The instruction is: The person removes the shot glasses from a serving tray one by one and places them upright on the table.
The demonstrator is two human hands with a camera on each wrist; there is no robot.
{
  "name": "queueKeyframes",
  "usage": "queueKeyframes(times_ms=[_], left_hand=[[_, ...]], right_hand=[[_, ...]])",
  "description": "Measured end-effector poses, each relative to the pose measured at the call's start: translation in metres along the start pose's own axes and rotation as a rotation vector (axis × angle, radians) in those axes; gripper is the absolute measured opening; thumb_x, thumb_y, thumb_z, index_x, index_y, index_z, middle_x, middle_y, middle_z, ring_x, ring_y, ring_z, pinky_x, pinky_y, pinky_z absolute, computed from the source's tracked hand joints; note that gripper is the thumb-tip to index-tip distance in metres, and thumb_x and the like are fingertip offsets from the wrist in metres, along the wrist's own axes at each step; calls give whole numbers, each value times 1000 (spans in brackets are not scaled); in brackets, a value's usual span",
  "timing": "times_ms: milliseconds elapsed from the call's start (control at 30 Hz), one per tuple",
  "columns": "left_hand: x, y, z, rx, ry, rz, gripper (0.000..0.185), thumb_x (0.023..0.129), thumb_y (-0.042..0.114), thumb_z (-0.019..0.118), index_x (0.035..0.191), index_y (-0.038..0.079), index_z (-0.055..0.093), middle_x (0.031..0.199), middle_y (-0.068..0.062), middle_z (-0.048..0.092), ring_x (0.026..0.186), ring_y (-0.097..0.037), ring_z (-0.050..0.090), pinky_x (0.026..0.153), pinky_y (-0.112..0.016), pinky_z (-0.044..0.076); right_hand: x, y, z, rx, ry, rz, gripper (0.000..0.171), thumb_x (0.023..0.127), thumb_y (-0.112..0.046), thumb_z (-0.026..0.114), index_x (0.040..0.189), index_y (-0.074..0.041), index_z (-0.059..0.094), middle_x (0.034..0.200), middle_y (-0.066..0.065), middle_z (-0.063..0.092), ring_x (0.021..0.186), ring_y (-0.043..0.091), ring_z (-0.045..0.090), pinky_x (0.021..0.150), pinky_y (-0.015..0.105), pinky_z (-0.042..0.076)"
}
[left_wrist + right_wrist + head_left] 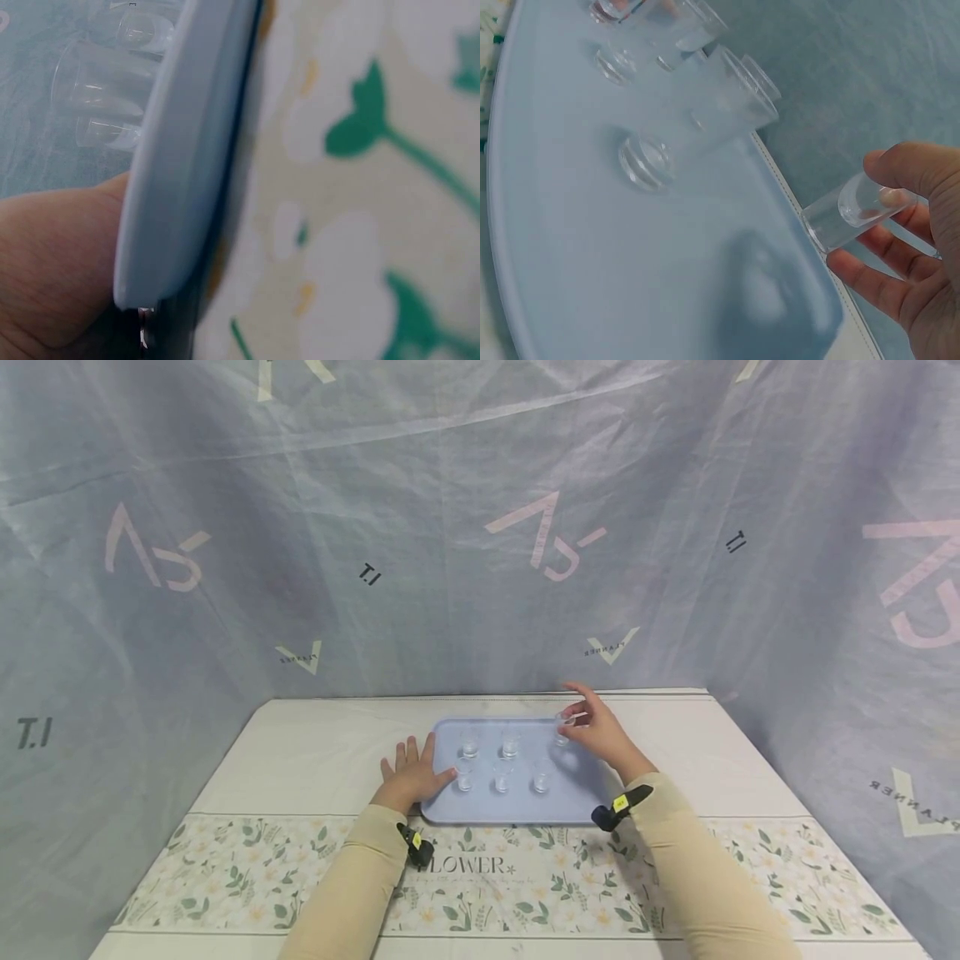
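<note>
On the flower-print tablecloth (525, 877), my left hand (411, 774) lies flat with fingers spread, its thumb against the near-left edge of the pale blue tray (517, 806). Five small clear glasses (502, 774) stand on the tray in two rows. Farther back, my right hand (600, 731) pinches a sixth glass (851, 214) over the tray's far-right corner.

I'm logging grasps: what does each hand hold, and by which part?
The right hand pinches a small clear glass by its side wall, above the tray's far right corner. The left hand holds nothing; it rests flat at the tray's left edge.
</note>
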State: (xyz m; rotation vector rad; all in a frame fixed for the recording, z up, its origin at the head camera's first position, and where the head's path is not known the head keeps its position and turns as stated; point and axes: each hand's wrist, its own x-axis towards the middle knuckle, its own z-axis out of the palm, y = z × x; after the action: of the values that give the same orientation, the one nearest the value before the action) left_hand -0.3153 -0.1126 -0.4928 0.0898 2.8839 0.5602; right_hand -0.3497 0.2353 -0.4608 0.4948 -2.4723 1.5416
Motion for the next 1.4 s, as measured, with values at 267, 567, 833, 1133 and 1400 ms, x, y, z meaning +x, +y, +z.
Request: queueKeyframes(times_ms=[267,567,833,1133,1400], left_hand=[[-2,1,-2,17,-4,0,92,99,61,50,164,12,8,166,-28,2,153,-47,-1,117,-69,0],[-5,3,-4,20,6,6,92,99,60,51,164,10,9,166,-29,3,153,-47,0,116,-70,1],[-4,3,-4,22,9,6,91,99,59,51,164,10,10,166,-29,4,153,-47,0,117,-70,1],[-7,3,-4,19,9,12,92,99,60,52,164,10,10,166,-29,4,153,-48,1,116,-70,1],[-3,1,-2,22,6,10,91,99,59,51,164,11,10,166,-28,4,153,-47,1,117,-70,1]], right_hand=[[-2,7,-14,-58,12,14,83,81,9,78,152,-6,38,106,28,67,96,40,68,87,46,54],[-6,8,-26,-99,18,19,81,82,8,77,152,-7,38,106,26,67,96,40,68,86,46,55],[-10,11,-38,-129,21,79,82,84,5,76,154,-10,36,110,26,66,101,41,67,83,44,56],[-15,17,-51,-128,36,101,82,85,6,74,155,-7,33,110,27,65,101,42,66,74,27,55],[-19,21,-56,-134,41,104,82,85,6,73,156,-8,32,110,28,65,102,44,66,78,31,55]])
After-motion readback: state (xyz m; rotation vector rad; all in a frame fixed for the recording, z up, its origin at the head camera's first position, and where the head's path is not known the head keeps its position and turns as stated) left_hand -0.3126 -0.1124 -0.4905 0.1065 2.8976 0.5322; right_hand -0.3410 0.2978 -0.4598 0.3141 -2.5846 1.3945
